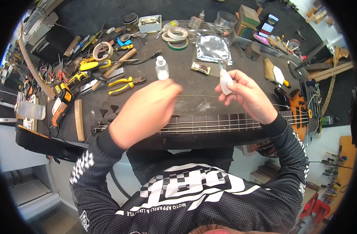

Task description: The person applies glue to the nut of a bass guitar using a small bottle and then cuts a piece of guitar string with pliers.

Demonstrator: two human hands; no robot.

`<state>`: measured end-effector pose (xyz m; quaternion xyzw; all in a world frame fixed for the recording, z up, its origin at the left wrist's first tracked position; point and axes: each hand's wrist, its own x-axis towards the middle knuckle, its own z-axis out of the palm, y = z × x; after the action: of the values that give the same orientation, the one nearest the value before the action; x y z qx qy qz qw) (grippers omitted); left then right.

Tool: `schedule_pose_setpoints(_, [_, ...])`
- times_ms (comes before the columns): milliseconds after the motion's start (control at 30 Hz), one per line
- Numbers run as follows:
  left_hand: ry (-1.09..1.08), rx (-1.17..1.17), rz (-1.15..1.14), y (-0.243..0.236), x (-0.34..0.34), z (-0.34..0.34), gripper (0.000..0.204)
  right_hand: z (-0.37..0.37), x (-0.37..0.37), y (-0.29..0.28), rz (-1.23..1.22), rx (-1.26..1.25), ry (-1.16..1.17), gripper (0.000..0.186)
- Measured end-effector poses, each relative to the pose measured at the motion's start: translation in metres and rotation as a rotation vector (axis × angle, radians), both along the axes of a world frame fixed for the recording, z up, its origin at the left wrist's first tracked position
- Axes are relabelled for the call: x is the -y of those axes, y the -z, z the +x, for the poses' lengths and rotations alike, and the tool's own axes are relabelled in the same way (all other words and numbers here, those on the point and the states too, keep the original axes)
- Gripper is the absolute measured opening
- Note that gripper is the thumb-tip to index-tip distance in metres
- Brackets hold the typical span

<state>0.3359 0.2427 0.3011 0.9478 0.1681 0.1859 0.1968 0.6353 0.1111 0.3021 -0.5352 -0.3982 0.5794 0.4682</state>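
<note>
My right hand (246,93) is closed around a small white squeeze bottle (226,83), its narrow nozzle tilted up and away from me. Further left, my left hand (147,107) is blurred, with its fingers curled together; whatever they grip is hidden. A thin string (200,95) stretches between the fingers of both hands. Just beyond the left hand stands a clear bottle (162,69) with a white cap. Below both hands, along the bench's near edge, lies a bass guitar neck (209,127) with its strings on, joined to a wooden body (297,103) at the right.
Yellow-handled pliers (125,85), a yellow and black power tool (63,93) and a wooden stick (79,120) lie on the left. Tape rolls (177,34) and a silver bag (213,47) are further back. A brush (270,70) and a white-bladed scraper (279,76) lie right.
</note>
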Motion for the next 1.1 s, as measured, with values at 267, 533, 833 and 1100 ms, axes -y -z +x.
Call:
schedule_pose_setpoints(267, [0.073,-0.270,0.458,0.089,-0.065,0.160,0.019,0.055,0.032,-0.004,0.016,0.100,0.175,0.036])
schedule_pose_setpoints(533, [0.092,-0.380,0.321,0.073,-0.072,0.169,0.033,0.084,0.041,0.015,0.021,0.029,0.158,0.035])
schedule_pose_setpoints(833, [0.055,0.035,-0.565,0.031,-0.037,0.161,0.041,0.074,0.023,0.031,0.059,-0.059,0.128,0.041])
schedule_pose_setpoints(1100, [0.125,0.007,-0.614,0.026,-0.030,0.158,0.037,0.060,0.020,0.030,0.061,0.009,0.085,0.046])
